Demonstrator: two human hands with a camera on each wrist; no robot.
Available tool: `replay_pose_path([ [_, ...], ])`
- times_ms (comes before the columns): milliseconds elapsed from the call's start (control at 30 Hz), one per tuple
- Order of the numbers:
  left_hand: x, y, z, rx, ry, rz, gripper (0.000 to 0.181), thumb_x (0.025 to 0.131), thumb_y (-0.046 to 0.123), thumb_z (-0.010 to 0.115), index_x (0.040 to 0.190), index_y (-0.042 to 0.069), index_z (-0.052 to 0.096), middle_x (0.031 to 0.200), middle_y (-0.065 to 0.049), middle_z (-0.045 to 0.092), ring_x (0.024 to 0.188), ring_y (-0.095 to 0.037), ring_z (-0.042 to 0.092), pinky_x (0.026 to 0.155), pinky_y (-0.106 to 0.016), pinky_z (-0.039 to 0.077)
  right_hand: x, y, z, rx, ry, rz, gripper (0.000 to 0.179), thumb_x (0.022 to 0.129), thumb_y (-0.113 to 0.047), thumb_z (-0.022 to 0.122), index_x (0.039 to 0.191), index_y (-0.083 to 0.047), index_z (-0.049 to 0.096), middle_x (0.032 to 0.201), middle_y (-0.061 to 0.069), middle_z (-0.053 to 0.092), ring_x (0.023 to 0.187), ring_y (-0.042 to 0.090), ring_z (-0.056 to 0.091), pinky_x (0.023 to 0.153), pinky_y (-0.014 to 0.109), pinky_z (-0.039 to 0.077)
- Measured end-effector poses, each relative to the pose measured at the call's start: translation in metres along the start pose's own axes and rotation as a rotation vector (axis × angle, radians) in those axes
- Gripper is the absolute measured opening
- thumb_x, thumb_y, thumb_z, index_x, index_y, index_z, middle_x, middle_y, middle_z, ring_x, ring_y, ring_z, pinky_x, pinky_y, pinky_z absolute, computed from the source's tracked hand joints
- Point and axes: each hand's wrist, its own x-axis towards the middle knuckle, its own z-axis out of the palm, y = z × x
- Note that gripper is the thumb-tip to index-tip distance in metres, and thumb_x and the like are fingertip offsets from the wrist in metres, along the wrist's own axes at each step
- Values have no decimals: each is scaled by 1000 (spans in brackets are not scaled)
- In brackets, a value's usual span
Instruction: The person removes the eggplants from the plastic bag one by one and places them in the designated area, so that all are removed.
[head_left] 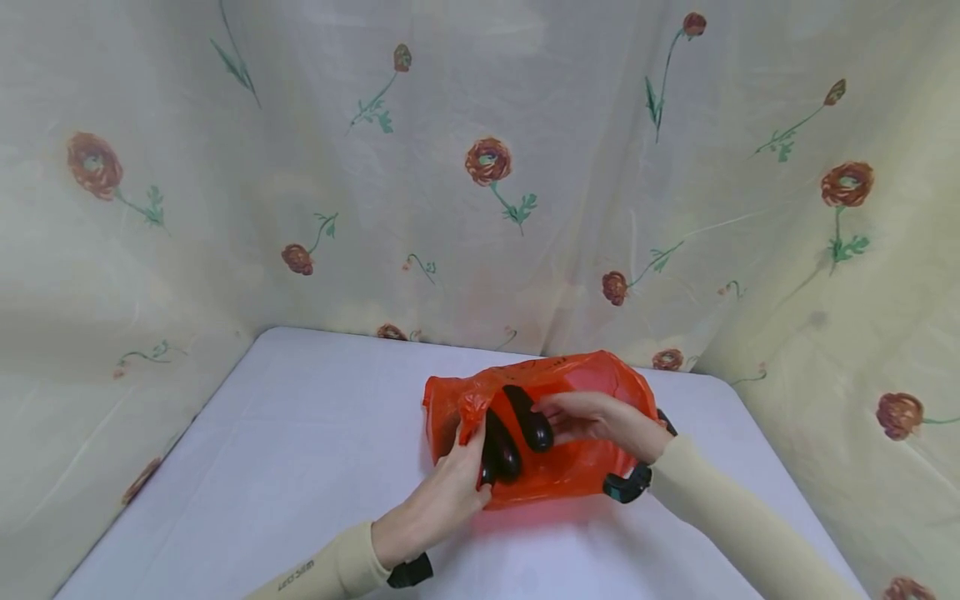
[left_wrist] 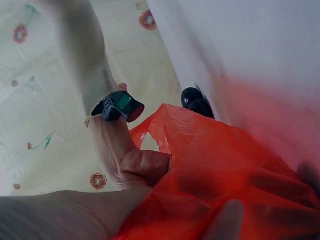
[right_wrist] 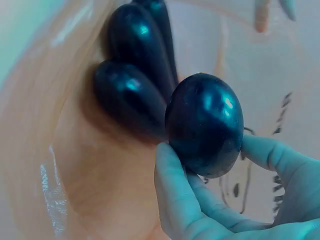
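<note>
Several dark, glossy eggplants (head_left: 504,450) lie inside a thin red plastic bag (head_left: 577,467), whose mouth faces the person. My left hand (head_left: 450,492) grips the bag's edge at the left side of the mouth. Reaching in from the right, my right hand (head_left: 588,417) pinches one eggplant (right_wrist: 204,125) between thumb and fingers. Beside that one, other eggplants (right_wrist: 137,45) rest together against the bag's inner wall in the right wrist view. In the left wrist view the red film hides most of the contents, while dark rounded ends (left_wrist: 197,102) show past its edge.
The bag lies on a white table (head_left: 315,433), towards its back right. A pale curtain (head_left: 420,167) printed with red flowers hangs behind and at both sides. Black camera straps (head_left: 628,483) sit on both wrists.
</note>
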Motion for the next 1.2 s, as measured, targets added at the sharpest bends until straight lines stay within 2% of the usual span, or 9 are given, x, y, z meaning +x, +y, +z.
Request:
replay_pose_path([
  [133, 1, 0, 1, -11, -5, -6, 103, 80, -6, 69, 156, 16, 2, 159, -12, 20, 101, -27, 65, 61, -16, 55, -10, 1, -4, -8, -4, 3, 21, 95, -21, 58, 105, -7, 70, 92, 9, 71, 84, 22, 70, 79, 35, 58],
  [267, 1, 0, 1, -11, -8, -11, 104, 80, -7, 69, 156, 16, 2, 158, -12, 22, 109, -29, 62, 61, -16, 55, -17, 5, -4, -26, -1, -2, 26, 94, -22, 57, 111, -4, 68, 97, 11, 69, 87, 23, 68, 82, 36, 58],
  [500, 3, 1, -1, -1, 2, -1, 101, 79, -7, 69, 155, 16, 6, 156, -12, 26, 127, -31, 51, 76, -30, 59, -24, 11, -4, -13, 24, -12, 30, 93, -22, 61, 115, -3, 66, 102, 12, 69, 91, 25, 69, 85, 38, 57],
  [600, 4, 0, -1, 10, -2, -2, 99, 80, -6, 69, 155, 13, 8, 156, -13, 27, 128, -30, 51, 77, -32, 58, -26, 12, -4, -23, 27, -19, 32, 93, -22, 60, 117, -2, 64, 102, 13, 67, 91, 24, 68, 83, 37, 57],
  [767, 4, 0, -2, 7, -12, -12, 99, 80, -5, 70, 155, 11, 8, 155, -15, 29, 125, -31, 53, 73, -30, 59, -32, 11, -5, -30, 18, -33, 32, 95, -22, 57, 118, -2, 63, 104, 15, 65, 91, 25, 66, 83, 38, 58],
  [933, 3, -1, -2, 6, -15, -25, 96, 80, -4, 70, 155, 9, 10, 153, -17, 32, 123, -32, 55, 73, -31, 59, -38, 13, -5, -34, 22, -23, 33, 90, -21, 63, 116, -1, 61, 105, 15, 65, 91, 26, 66, 83, 39, 57],
  [1067, 4, -1, -2, 2, -16, -36, 95, 80, -4, 70, 154, 7, 11, 152, -19, 34, 116, -34, 60, 70, -29, 59, -44, 16, -6, -41, -27, -25, 41, 89, -22, 65, 122, 2, 54, 107, 15, 66, 92, 26, 68, 84, 39, 57],
  [1200, 4, 0, -2, 30, -3, -40, 95, 80, -3, 70, 154, 6, 11, 152, -20, 33, 121, -33, 57, 76, -34, 59, -50, 18, -8, -52, -61, -44, 42, 91, -22, 62, 124, 3, 53, 109, 16, 66, 94, 27, 68, 84, 39, 57],
])
